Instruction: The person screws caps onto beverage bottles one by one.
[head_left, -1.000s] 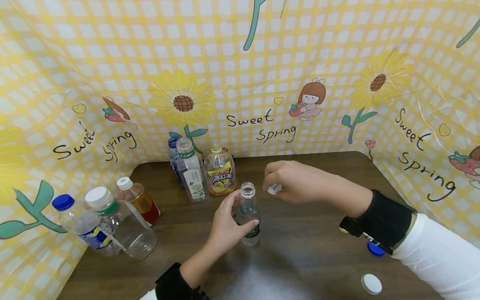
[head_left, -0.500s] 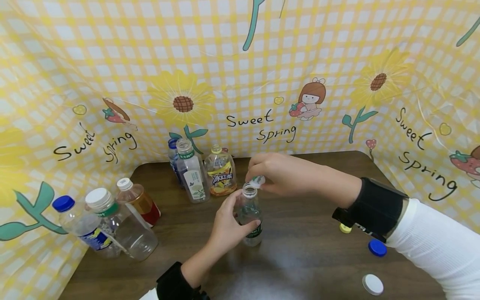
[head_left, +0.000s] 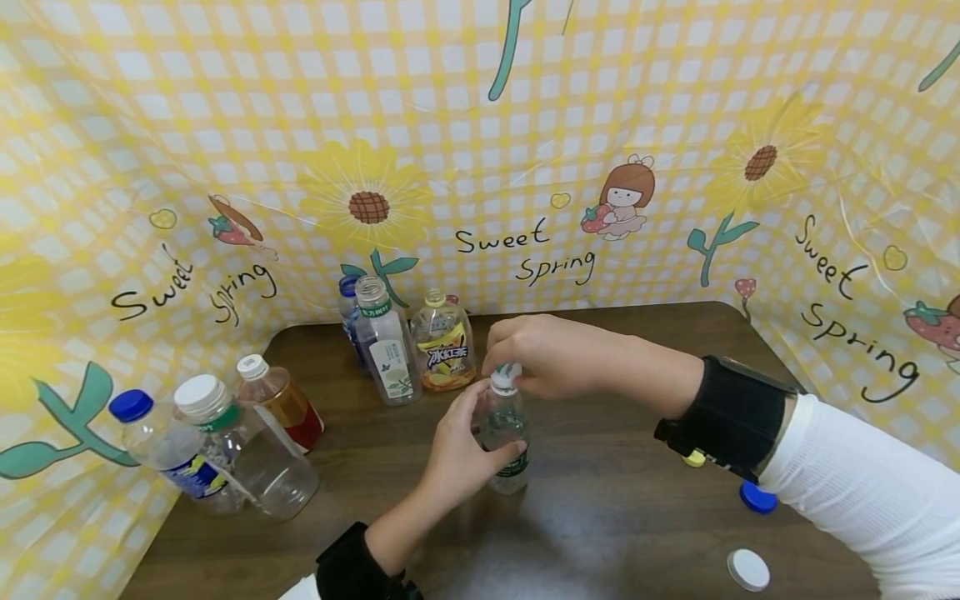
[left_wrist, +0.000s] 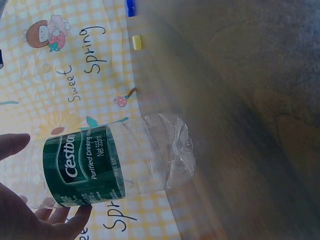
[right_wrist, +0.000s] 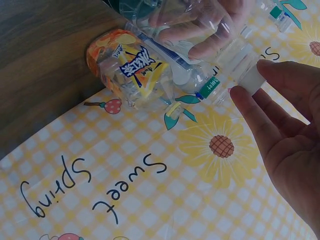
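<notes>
A clear water bottle [head_left: 507, 425] with a green label [left_wrist: 82, 165] stands upright on the table. My left hand [head_left: 465, 446] grips it around the middle, thumb in front and fingers behind. Above it, my right hand [head_left: 551, 357] pinches a white bottle cap [head_left: 506, 377] between thumb and fingertips. The cap sits on the bottle's mouth; in the right wrist view the white cap [right_wrist: 251, 80] meets the neck. Whether its thread has caught cannot be seen.
Behind stand uncapped bottles: a green-white one [head_left: 388, 354], an iced-tea bottle [head_left: 444, 346] and a blue one [head_left: 348, 312]. Capped bottles [head_left: 277, 467] lean at left. Loose yellow [head_left: 695, 457], blue [head_left: 758, 497] and white [head_left: 748, 570] caps lie at right. A checked cloth [head_left: 480, 150] rises behind the table.
The right hand has moved left with the white cap, from beside the bottle onto its mouth. The left hand keeps its grip, and the bottle has shifted slightly right in view.
</notes>
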